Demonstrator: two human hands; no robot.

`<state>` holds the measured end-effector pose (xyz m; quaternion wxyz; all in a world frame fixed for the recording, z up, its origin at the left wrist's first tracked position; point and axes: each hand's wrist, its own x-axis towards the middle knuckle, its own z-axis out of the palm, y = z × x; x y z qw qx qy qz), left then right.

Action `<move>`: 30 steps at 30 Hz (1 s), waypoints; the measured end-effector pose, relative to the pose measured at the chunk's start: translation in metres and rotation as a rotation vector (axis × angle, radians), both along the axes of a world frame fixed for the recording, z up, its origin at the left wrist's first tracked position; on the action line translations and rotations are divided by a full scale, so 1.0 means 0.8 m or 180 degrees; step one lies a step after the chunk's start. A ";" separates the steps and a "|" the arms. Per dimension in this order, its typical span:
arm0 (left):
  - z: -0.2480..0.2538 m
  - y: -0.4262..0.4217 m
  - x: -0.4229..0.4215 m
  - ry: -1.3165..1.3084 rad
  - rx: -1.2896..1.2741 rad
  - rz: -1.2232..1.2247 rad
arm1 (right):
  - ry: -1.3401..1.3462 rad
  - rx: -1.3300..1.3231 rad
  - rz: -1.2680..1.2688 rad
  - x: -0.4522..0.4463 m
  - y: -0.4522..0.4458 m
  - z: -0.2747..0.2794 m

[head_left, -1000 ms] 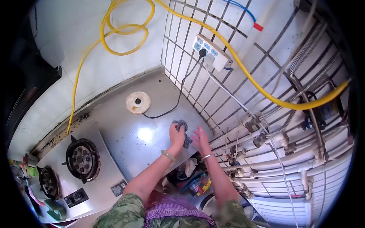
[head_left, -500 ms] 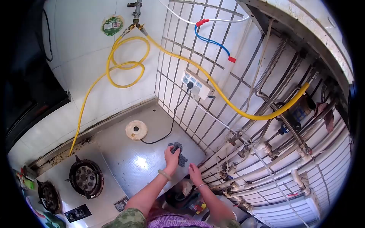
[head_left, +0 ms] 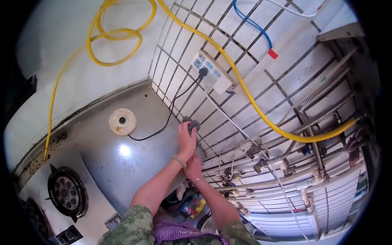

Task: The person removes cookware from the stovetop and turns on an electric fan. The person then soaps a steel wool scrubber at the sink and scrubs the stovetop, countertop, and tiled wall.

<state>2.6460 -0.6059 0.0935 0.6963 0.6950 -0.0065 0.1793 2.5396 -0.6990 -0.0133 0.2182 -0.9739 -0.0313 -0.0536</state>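
Note:
A grey cloth (head_left: 191, 124) is bunched in the fingers of my left hand (head_left: 187, 140), against the white tiled wall at the counter's right edge. Just below, my right hand (head_left: 193, 167) is close to my left wrist, partly behind it, and its fingers are hidden. To the left, a round white electric base (head_left: 122, 121) rests on the metal counter (head_left: 110, 163). Its black cord (head_left: 165, 125) runs up to a power strip (head_left: 212, 72) on the wall.
A gas stove burner (head_left: 67, 193) stands at the lower left. The yellow hose (head_left: 233, 67) crosses the tiled wall. Metal and white pipes (head_left: 294, 168) line the wall at the right. Bags and a pot (head_left: 210, 223) are below the counter.
My left hand has moved the cloth up and right, from over the counter to the tiled wall. My right hand has come in close to my left wrist. The camera view has shifted.

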 end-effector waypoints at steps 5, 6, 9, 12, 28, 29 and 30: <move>0.031 -0.041 0.053 -0.0478 -0.0011 -0.0052 | 0.0082 -0.1499 -0.0080 0.005 -0.002 -0.124; 0.034 -0.050 0.063 -0.0598 -0.0081 -0.0019 | 0.0180 -0.1947 -0.0107 -0.003 0.009 -0.117; 0.051 -0.075 0.094 -0.0825 -0.0377 -0.0044 | 0.0628 -0.1250 -0.0460 -0.006 0.035 -0.063; 0.076 -0.096 0.118 -0.1140 -0.0375 0.0179 | 0.1342 -0.1095 -0.0426 0.007 0.052 -0.004; 0.086 -0.102 0.128 -0.1246 -0.0540 0.0297 | 0.0074 -0.0034 -0.0551 -0.018 0.028 -0.081; 0.077 -0.105 0.128 -0.1109 -0.0570 0.0252 | 0.0056 0.1091 -0.0818 -0.017 0.028 -0.102; 0.060 -0.105 0.129 -0.0973 -0.0591 0.0207 | 0.0051 0.1163 -0.0866 -0.019 0.026 -0.110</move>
